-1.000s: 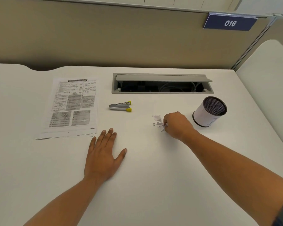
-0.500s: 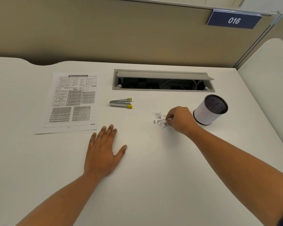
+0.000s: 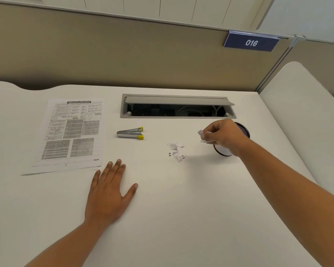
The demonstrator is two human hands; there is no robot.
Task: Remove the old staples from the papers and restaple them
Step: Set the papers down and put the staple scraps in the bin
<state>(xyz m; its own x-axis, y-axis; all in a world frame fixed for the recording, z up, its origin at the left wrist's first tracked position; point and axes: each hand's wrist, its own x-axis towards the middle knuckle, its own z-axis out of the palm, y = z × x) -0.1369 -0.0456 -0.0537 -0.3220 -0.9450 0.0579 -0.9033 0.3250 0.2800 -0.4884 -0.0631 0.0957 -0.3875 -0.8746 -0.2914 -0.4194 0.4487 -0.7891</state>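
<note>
White desk (image 3: 181,218) fills the near half of the view, and a broad stretch of its surface shows between the two forearms, which are cut off by the bottom and right edges of the frame. The left hand (image 3: 108,193) lies flat on the desk, palm down, fingers straight and slightly spread, holding nothing; its fingertips are just right of the near right corner of the papers (image 3: 69,133). The papers lie squarely at the left. Their print is too small to read, and layered sheet edges show along the near side.

Right of centre, loose torn bits (image 3: 176,152) are scattered on the desk, with a tiny dark staple (image 3: 169,154) at their left edge, hard to make out. Farther left, apart from both, the stapler (image 3: 130,133) lies with its yellow tips pointing right. The right hand (image 3: 223,134) has its fingers curled, pinching a crumpled scrap (image 3: 202,135) beyond the loose bits. How much it holds is hidden inside the grip. The hand and wrist cover most of the mesh cup (image 3: 244,130) behind them; only part of the rim and base show.

Beyond that, an open cable hatch (image 3: 177,106) is sunk into the desk, its inside dark. A tan partition (image 3: 123,54) closes the far edge and carries a blue plate (image 3: 251,42) reading 016. A second desk top (image 3: 297,105) adjoins on the right.
</note>
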